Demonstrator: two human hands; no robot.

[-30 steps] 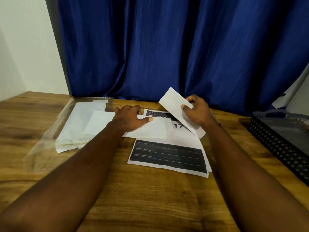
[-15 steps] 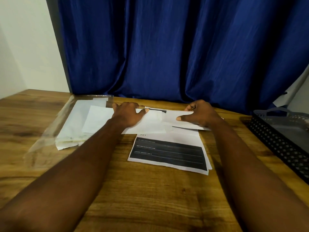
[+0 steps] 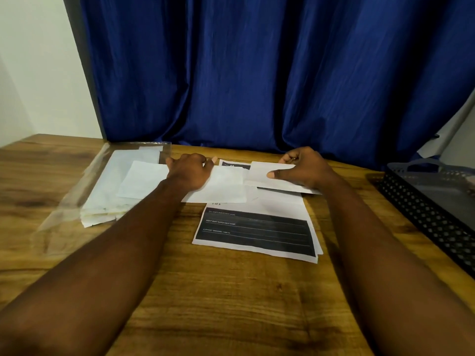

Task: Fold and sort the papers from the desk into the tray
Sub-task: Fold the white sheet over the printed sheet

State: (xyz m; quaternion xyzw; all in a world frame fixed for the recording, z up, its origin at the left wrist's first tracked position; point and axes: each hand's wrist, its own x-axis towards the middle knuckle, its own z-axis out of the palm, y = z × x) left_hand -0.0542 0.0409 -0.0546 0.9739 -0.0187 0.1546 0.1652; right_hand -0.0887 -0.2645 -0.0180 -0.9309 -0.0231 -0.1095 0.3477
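Note:
A stack of printed sheets with black blocks point(image 3: 257, 232) lies in the middle of the wooden desk point(image 3: 218, 291). On its far end my right hand point(image 3: 305, 168) pinches a folded white paper point(image 3: 262, 174), thumb on top, fingers curled at its far edge. My left hand point(image 3: 191, 169) rests flat on another white sheet point(image 3: 223, 186), which spreads left to a second sheet. The dark perforated tray point(image 3: 424, 211) stands at the right edge, apart from both hands.
A clear plastic sleeve point(image 3: 77, 196) with white papers point(image 3: 102, 201) in it lies at the left of the desk. A blue curtain point(image 3: 257, 73) hangs close behind the desk. A pale wall is at the far left.
My right hand has brought the folded paper down from a raised, tilted pose to lie nearly flat on the stack. My left hand has stayed on its sheet.

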